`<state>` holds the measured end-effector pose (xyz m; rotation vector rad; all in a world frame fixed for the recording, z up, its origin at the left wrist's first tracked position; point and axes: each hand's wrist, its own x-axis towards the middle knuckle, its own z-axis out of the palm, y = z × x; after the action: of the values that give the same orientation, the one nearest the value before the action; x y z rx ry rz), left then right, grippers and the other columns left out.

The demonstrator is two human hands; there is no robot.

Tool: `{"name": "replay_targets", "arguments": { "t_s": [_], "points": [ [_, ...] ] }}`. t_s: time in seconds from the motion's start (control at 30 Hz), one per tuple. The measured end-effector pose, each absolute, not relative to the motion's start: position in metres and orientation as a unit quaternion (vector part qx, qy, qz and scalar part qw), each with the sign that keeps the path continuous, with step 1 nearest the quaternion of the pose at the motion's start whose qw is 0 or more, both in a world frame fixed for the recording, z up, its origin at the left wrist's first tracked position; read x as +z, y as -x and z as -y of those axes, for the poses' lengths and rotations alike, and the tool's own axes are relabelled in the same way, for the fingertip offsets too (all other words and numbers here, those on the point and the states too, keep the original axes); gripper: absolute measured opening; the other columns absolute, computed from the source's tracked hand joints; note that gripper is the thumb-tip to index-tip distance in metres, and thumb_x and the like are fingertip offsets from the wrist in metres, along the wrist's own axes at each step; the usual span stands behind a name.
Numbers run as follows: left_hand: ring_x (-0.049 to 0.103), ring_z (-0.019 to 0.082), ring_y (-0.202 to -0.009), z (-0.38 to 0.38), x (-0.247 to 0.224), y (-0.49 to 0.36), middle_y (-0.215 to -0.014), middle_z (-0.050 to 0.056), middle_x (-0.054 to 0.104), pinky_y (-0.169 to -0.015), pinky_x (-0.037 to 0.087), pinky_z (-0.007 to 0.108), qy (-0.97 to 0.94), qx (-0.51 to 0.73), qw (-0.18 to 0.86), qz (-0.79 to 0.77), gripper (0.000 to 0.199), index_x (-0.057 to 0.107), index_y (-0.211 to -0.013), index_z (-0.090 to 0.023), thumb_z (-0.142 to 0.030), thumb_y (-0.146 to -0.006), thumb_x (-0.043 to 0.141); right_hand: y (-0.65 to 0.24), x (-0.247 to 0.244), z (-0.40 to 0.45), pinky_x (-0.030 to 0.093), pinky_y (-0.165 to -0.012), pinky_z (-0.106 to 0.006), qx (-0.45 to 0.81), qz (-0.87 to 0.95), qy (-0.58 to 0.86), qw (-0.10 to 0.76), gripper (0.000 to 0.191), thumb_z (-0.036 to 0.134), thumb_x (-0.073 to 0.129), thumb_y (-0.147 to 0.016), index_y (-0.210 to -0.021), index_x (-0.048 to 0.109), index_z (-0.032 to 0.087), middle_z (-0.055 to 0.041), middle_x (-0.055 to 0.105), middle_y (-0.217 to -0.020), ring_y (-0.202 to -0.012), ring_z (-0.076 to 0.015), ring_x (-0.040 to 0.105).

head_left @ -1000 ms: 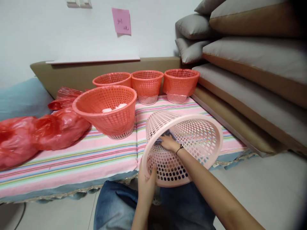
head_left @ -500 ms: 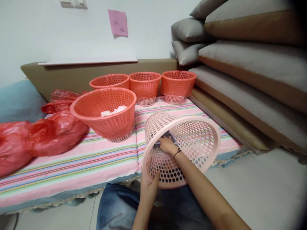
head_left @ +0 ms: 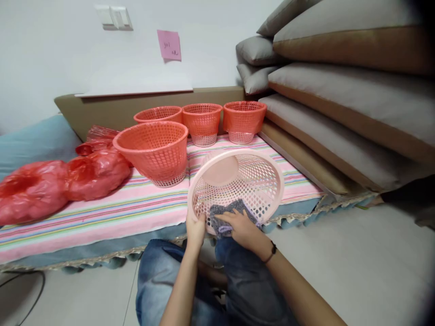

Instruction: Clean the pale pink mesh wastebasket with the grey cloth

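Note:
A pale pink plastic basket [head_left: 222, 168] with a holed wall lies tilted over the couch edge, its opening turned toward me and its solid round bottom showing inside. My left hand [head_left: 196, 230] grips its rim at the near left, thumb on the inner side. My right hand [head_left: 239, 226] holds a grey cloth [head_left: 220, 211] with purplish edging flat against the near inner wall, close to the rim. The fingers lie over the cloth, and part of it is hidden under the palm.
Beyond the basket stands a red-lined basket [head_left: 149, 158], with more such baskets [head_left: 204, 118] behind. Red plastic bags [head_left: 98, 174] lie left on the striped couch cover [head_left: 136, 213]. Grey-brown cushions [head_left: 326, 90] are stacked at right. A pink note [head_left: 169, 45] hangs on the wall.
My right hand and the cloth have come from deep inside the basket to near its front rim. The basket has turned so its bottom now shows. The camera view has shifted.

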<state>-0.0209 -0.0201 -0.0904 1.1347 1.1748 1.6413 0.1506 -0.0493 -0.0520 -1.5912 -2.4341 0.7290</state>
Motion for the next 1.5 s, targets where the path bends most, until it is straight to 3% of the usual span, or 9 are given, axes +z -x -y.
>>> {"name": "replay_targets", "arguments": {
  "t_s": [0.27, 0.53, 0.7, 0.87, 0.97, 1.07, 1.3, 1.4, 1.5],
  "points": [
    [0.050, 0.027, -0.134, 0.002, -0.079, 0.020, -0.139, 0.008, 0.059, -0.118, 0.030, 0.045, -0.446, 0.633, 0.459, -0.435, 0.075, 0.060, -0.129, -0.019, -0.004, -0.056, 0.052, -0.158, -0.060, 0.085, 0.015, -0.113, -0.066, 0.230, 0.810, 0.536, 0.062, 0.086, 0.000, 0.037, -0.071, -0.147, 0.038, 0.040, 0.0002, 0.038, -0.155, -0.145, -0.0331, 0.025],
    [0.049, 0.026, -0.134, 0.009, -0.078, 0.017, -0.141, 0.008, 0.057, -0.118, 0.030, 0.044, -0.440, 0.639, 0.460, -0.432, 0.074, 0.058, -0.132, -0.020, -0.003, -0.060, 0.052, -0.149, -0.086, 0.096, 0.006, -0.117, -0.062, 0.187, 0.793, 0.551, 0.180, 0.084, 0.006, 0.045, -0.066, -0.144, 0.044, 0.039, 0.0024, 0.044, -0.151, -0.146, -0.0331, 0.021],
    [0.048, 0.027, -0.135, 0.020, -0.055, 0.020, -0.139, 0.007, 0.058, -0.118, 0.029, 0.043, -0.458, 0.604, 0.468, -0.454, 0.070, 0.058, -0.132, -0.023, -0.006, -0.064, 0.058, -0.147, -0.095, 0.102, 0.006, -0.117, -0.061, 0.187, 0.792, 0.546, 0.199, 0.085, 0.008, 0.048, -0.065, -0.145, 0.043, 0.037, 0.0021, 0.042, -0.152, -0.145, -0.0344, 0.023],
    [0.046, 0.028, -0.137, 0.024, -0.046, 0.026, -0.144, 0.008, 0.054, -0.119, 0.028, 0.042, -0.500, 0.536, 0.510, -0.450, 0.071, 0.054, -0.136, -0.023, -0.016, -0.068, 0.073, -0.151, -0.091, 0.092, 0.009, -0.117, -0.060, 0.197, 0.781, 0.550, 0.220, 0.084, 0.005, 0.044, -0.065, -0.143, 0.046, 0.037, 0.0036, 0.047, -0.149, -0.144, -0.0312, 0.027],
    [0.042, 0.028, -0.139, 0.026, -0.065, 0.015, -0.150, 0.010, 0.048, -0.118, 0.029, 0.041, -0.444, 0.574, 0.526, -0.444, 0.072, 0.052, -0.138, -0.023, -0.027, -0.070, 0.076, -0.148, -0.091, 0.083, 0.011, -0.117, -0.059, 0.190, 0.772, 0.553, 0.249, 0.077, 0.006, 0.044, -0.069, -0.140, 0.050, 0.036, 0.0031, 0.050, -0.146, -0.142, -0.0307, 0.030],
    [0.048, 0.026, -0.135, 0.028, -0.083, -0.006, -0.145, 0.008, 0.054, -0.115, 0.035, 0.041, -0.322, 0.630, 0.564, -0.425, 0.067, 0.049, -0.138, -0.024, -0.033, -0.076, 0.072, -0.141, -0.096, 0.078, 0.012, -0.117, -0.061, 0.159, 0.770, 0.555, 0.270, 0.076, 0.003, 0.044, -0.068, -0.136, 0.054, 0.035, 0.0023, 0.053, -0.143, -0.141, -0.0307, 0.033],
    [0.064, 0.026, -0.117, 0.030, -0.077, -0.017, -0.128, 0.009, 0.067, -0.103, 0.047, 0.038, -0.195, 0.668, 0.571, -0.436, 0.063, 0.055, -0.133, -0.019, -0.021, -0.072, 0.069, -0.155, -0.104, 0.096, 0.007, -0.117, -0.063, 0.107, 0.792, 0.545, 0.254, 0.073, 0.001, 0.045, -0.063, -0.126, 0.061, 0.034, 0.0025, 0.054, -0.142, -0.143, -0.0302, 0.031],
    [0.059, 0.026, -0.123, 0.030, -0.069, -0.004, -0.137, 0.006, 0.061, -0.105, 0.046, 0.039, -0.228, 0.657, 0.555, -0.455, 0.067, 0.055, -0.134, -0.023, -0.014, -0.068, 0.066, -0.175, -0.104, 0.106, 0.001, -0.116, -0.067, 0.073, 0.777, 0.577, 0.239, 0.068, -0.001, 0.044, -0.063, -0.118, 0.065, 0.033, 0.0022, 0.056, -0.141, -0.144, -0.0307, 0.029],
    [0.053, 0.025, -0.131, 0.031, -0.065, 0.009, -0.140, 0.003, 0.059, -0.112, 0.039, 0.040, -0.299, 0.642, 0.531, -0.466, 0.063, 0.059, -0.129, -0.024, -0.013, -0.068, 0.064, -0.190, -0.102, 0.107, -0.001, -0.114, -0.069, 0.071, 0.774, 0.591, 0.214, 0.076, -0.005, 0.041, -0.059, -0.121, 0.064, 0.032, 0.0016, 0.055, -0.141, -0.145, -0.0319, 0.028]
  ]
}}
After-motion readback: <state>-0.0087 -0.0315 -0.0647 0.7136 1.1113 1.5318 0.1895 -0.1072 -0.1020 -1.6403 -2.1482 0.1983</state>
